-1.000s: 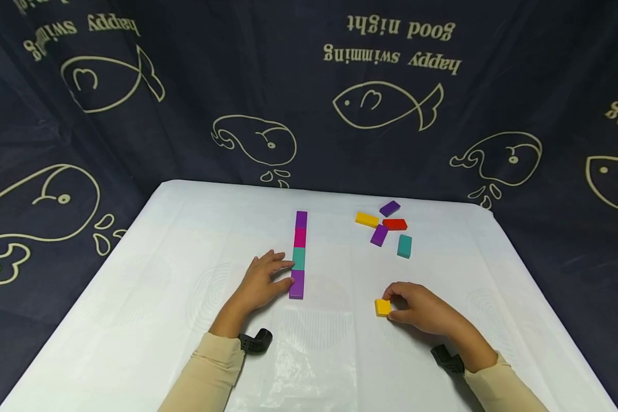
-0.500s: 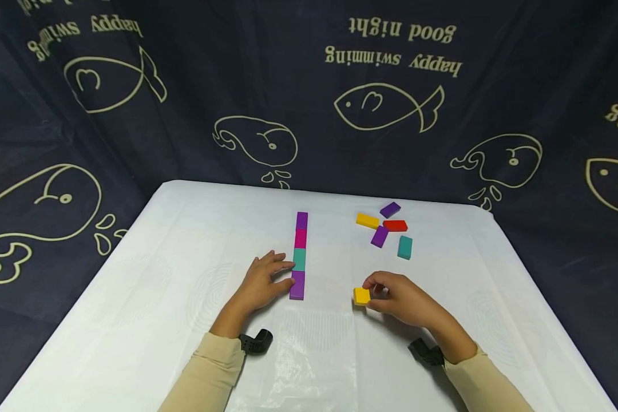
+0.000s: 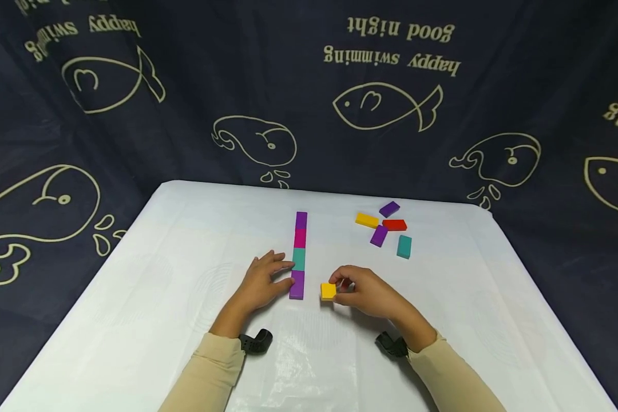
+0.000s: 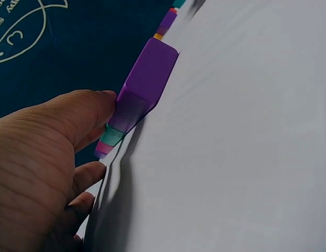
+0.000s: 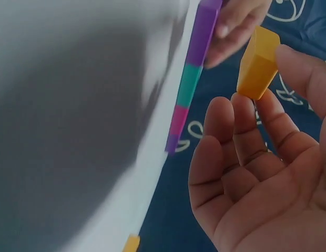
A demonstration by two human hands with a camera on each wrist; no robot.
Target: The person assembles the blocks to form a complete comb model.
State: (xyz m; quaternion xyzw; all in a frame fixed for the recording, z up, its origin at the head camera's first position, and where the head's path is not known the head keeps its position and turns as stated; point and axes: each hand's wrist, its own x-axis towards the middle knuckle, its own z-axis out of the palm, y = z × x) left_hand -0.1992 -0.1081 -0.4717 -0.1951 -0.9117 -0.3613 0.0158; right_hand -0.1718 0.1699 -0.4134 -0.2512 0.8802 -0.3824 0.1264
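A straight row of blocks runs away from me on the table: a purple block [image 3: 297, 285] nearest, then a teal block [image 3: 298, 259], a magenta block [image 3: 300, 238] and another purple block [image 3: 301, 220] at the far end. My left hand [image 3: 260, 283] lies along the row's left side, thumb at the near purple block and index fingertip at the teal one. Between thumb and fingertips my right hand [image 3: 368, 292] pinches a yellow block [image 5: 259, 60], just right of the row's near end. A shadow shows below that block in the head view.
Loose blocks lie at the back right: a yellow one [image 3: 367, 220], a red one [image 3: 394, 225], a teal one [image 3: 404, 246] and two purple ones [image 3: 389, 209]. A dark fish-print cloth [image 3: 309, 103] hangs behind the white table [image 3: 134, 240].
My right hand has carried the yellow block leftward and slightly away from me, close to the row. The left hand and the row have stayed in place.
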